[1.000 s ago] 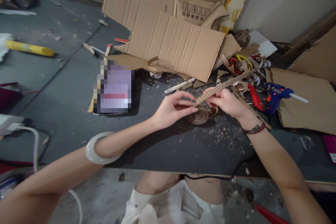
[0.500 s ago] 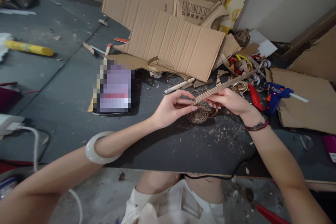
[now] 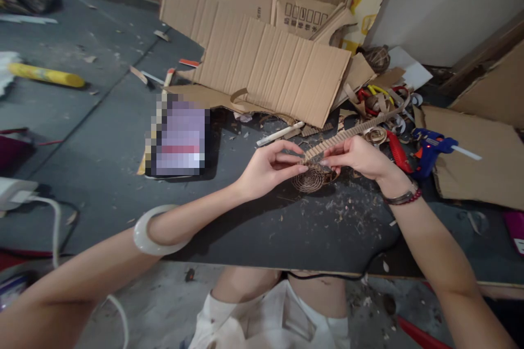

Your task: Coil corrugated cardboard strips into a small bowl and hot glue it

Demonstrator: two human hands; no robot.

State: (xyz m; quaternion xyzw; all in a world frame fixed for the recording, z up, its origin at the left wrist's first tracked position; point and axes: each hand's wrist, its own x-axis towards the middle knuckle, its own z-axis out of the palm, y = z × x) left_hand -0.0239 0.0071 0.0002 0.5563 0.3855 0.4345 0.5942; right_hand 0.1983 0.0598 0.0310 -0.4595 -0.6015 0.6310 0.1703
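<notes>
Two hands were up over the black worktop (image 3: 327,240), and look at that: the left hand (image 3: 270,169) pinched the near end of a long notched strip of brown corrugated cardboard (image 3: 352,133), the right hand (image 3: 356,155) gripping just beside it, fingers nearly closed! The strip angled up rightward above a flat coiled cardboard spiral (image 3: 310,180), with a blue hot glue gun (image 3: 429,148) off to the right.
</notes>
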